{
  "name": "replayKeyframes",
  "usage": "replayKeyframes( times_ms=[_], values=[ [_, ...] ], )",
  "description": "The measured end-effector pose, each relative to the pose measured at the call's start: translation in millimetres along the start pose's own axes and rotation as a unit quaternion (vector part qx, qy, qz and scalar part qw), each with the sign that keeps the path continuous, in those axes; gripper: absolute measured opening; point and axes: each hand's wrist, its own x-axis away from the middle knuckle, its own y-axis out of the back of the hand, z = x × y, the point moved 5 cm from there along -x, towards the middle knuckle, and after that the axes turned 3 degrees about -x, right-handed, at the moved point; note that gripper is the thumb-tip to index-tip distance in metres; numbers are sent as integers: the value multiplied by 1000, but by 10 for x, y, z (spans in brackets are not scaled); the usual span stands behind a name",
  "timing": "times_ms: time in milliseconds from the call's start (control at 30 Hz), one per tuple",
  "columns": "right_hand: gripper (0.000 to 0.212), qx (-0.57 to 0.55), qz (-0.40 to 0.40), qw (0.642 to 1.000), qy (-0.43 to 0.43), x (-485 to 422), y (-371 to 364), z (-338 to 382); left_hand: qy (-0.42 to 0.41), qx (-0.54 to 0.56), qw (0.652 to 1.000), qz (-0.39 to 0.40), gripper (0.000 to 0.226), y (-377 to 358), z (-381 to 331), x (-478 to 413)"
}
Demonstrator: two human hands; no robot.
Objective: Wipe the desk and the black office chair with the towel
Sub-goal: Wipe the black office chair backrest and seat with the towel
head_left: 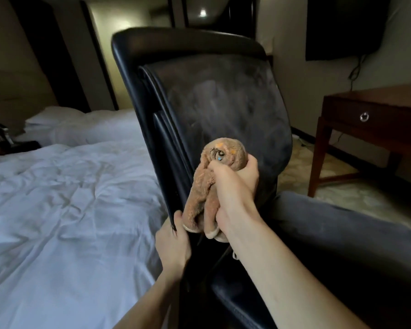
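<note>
- A bed [57,198] with a rumpled white duvet fills the left of the room, a white pillow [55,117] at its far end.
- The left hand [173,243] clamps the low left edge of the black office chair [223,96]. Its fingers curl round the frame, the thumb lies up along the near side, and the bare forearm rises from the bottom of the view.
- The chair's tall mesh back leans toward the upper left, just beside the bed, with dull grey smears across the mesh.
- A brown towel [199,193], bunched into a wad, is pressed against the lower part of the mesh back. Its loose folds hang down and touch the left hand's fingers.
- The right hand [233,184] grips the towel in a closed fist, knuckles toward the camera, the wad bulging out above the fingers. Its forearm reaches in on a diagonal from the lower right corner.
- At right, well apart from the chair, a dark wooden bench [377,103] stands against the wall, its drawer closed and fitted with a metal ring pull [364,116].
- Above the bench, a dark television [342,27] hangs on the wall.
</note>
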Motion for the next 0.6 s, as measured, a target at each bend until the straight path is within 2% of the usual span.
replayKeyframes(
  times_ms=[67,133,233,333,433,500,600],
  values=[
    [62,48,21,997,64,40,-14,119,-14,-8,999,35,51,59,-77,-16],
    [61,82,4,990,110,106,61,99,-42,-63,993,86,63,166,-149,-33],
    [61,94,-35,986,134,184,198,11,-60,-83,985,138,69,381,-277,-191],
    [64,82,-39,986,141,259,205,-16,-48,81,992,84,68,648,-705,-576],
    [65,100,-18,979,175,362,175,-34,-60,220,972,54,53,848,-1446,-949],
    [67,118,-3,975,188,389,171,-39,-96,221,970,34,43,910,-1810,-1032],
    [70,151,11,970,188,385,131,-29,-122,179,976,4,26,843,-1860,-993]
  ],
)
